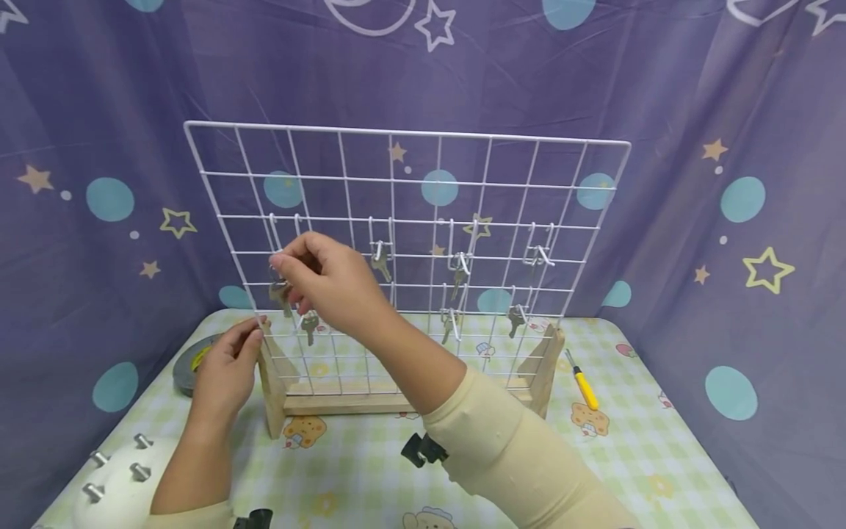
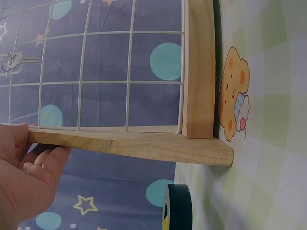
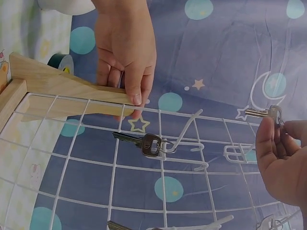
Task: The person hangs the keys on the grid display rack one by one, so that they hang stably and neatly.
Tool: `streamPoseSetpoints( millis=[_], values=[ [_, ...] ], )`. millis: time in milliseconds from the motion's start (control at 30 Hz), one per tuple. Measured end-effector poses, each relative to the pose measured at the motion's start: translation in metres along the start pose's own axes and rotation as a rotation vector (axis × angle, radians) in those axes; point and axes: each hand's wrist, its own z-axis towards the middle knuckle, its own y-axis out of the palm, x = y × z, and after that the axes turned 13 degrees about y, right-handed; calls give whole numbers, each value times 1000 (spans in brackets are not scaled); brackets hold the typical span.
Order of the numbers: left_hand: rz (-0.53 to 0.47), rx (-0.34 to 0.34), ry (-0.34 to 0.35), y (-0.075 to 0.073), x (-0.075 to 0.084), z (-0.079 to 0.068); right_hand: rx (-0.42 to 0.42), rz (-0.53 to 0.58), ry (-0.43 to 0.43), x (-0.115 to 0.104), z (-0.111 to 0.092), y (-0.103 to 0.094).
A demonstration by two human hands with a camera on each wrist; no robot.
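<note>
My right hand (image 1: 337,283) pinches a key (image 3: 274,113) by its ring end, in front of the upper-left hook of a white wire grid (image 1: 410,179). In the right wrist view the key's blade points left, away from the fingers. My left hand (image 1: 228,364) grips the top of the wooden upright (image 2: 144,146) at the grid's left side, thumb and fingers on either face. Below the right hand, another key (image 3: 151,145) hangs on a lower hook. Several more keys, among them one (image 1: 381,261) at upper middle, hang from white hooks.
A yellow-handled screwdriver (image 1: 584,386) lies right of the stand. Behind my left hand is a dark round roll (image 1: 185,371). At the lower left sits a white rounded object (image 1: 125,492) with several metal pegs. A checked cloth (image 1: 370,470) covers the table; purple curtains surround it.
</note>
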Motion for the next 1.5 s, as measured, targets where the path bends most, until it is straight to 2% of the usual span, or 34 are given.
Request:
streamPoseSetpoints(
  millis=[700, 900, 1133, 1267, 1500],
  values=[
    [-10, -7, 19, -1, 2, -1, 61, -75, 91, 15, 12, 0],
    [-12, 2, 27, -1, 2, -2, 96, -91, 93, 18, 16, -1],
    [-11, -11, 22, 0, 1, -1, 141, -171, 66, 19, 19, -1],
    [-6, -13, 16, -1, 0, -1, 181, -243, 86, 19, 20, 0],
    [-3, -10, 20, -1, 0, 0, 249, -300, 115, 16, 22, 1]
  ],
)
